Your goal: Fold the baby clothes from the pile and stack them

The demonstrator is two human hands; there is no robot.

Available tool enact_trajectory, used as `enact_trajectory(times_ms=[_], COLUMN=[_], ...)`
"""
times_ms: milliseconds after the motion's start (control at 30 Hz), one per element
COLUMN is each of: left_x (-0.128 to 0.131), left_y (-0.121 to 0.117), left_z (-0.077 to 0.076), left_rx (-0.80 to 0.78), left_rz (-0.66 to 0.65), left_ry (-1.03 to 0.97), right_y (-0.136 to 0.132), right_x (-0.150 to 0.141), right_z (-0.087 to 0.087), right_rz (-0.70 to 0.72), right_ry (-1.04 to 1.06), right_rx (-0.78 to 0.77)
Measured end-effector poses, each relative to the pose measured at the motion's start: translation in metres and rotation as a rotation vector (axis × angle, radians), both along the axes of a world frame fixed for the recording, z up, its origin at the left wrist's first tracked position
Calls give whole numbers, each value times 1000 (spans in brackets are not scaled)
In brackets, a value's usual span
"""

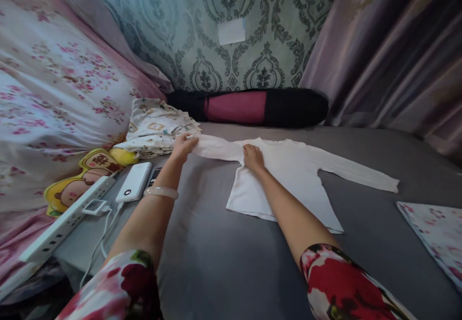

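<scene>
A white long-sleeved shirt (288, 180) lies spread on the grey bed sheet (209, 252), its sleeves stretched out to both sides. My left hand (185, 147) is closed around the cuff end of the left-side sleeve, beside a pile of patterned cloth. At that sleeve's shoulder and armpit, my right hand (253, 157) rests on the shirt with its fingers curled in against the fabric. Its fingertips are partly hidden, but they appear to pinch the cloth. The right-side sleeve (361, 171) lies flat, touched by neither hand.
Folded patterned cloth (155, 122) and a yellow cartoon cushion (79, 185) are at left. Nearby lie a white power bank (134, 181), a phone (154, 176) and a power strip (68, 219) with cables. A black-and-pink bolster (234, 107) lines the wall. Floral fabric (436, 233) lies right.
</scene>
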State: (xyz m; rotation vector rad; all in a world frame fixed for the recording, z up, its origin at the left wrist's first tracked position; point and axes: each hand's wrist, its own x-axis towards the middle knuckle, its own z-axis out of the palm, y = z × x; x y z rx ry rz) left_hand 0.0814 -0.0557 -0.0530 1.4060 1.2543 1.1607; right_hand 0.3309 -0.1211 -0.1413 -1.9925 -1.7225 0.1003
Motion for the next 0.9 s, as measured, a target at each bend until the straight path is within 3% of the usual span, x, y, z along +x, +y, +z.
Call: enact_trajectory(times_ms=[167,400,533,767,833,900], left_x=[2,-13,-16,10,28,51], left_y=[26,47,47,19,3,-17], left_z=[-5,-49,-62,-52,-46,-41], left_rx=[20,-16,8,22,133,230], left_rz=[108,190,198,286,397,380], left_ry=[139,469,743,989,1073,1096], right_y=[-5,-5,-3,-3,-3,-3], right_x=[-10,-19,-20,-19,-20,-21], right_z=[3,10,11,8,7,7], right_rz=[-32,-55,-63,-59,-60,-59], right_ry=[-81,-136,-136,-117,-103,-88], right_rx=[-12,-128,-173,-144,-146,-140])
